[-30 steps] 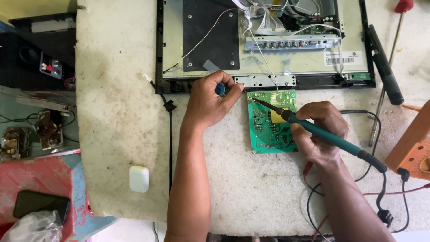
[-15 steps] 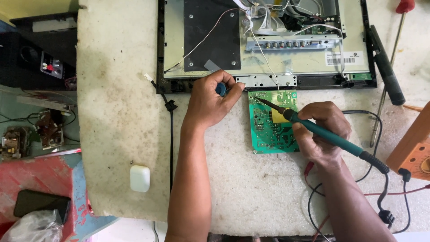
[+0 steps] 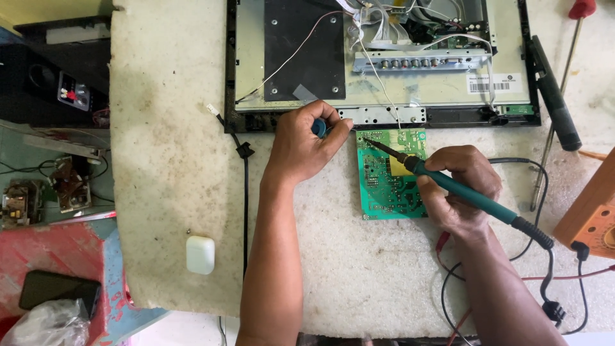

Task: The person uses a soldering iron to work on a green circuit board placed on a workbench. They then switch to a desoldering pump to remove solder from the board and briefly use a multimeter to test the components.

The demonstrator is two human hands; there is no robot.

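1. Worktable [image 3: 173,128]: pale, stained, worn covering.
2. Opened flat-screen panel [image 3: 384,96] lies back-up at the far edge.
3. Green circuit board [image 3: 384,186] lies just below it.
4. White earbud case [image 3: 200,254] lies near the front left.
5. Black cable [image 3: 245,192] runs across.

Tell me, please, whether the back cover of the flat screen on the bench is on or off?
Off. The flat screen lies face down with its metal plate, black panel, connector strip and loose wiring all exposed.

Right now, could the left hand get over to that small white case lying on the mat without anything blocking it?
Probably yes. The white case lies alone on the mat, left of the left forearm. Only a thin black cable runs between them, flat on the mat. But the left hand already pinches a small blue thing.
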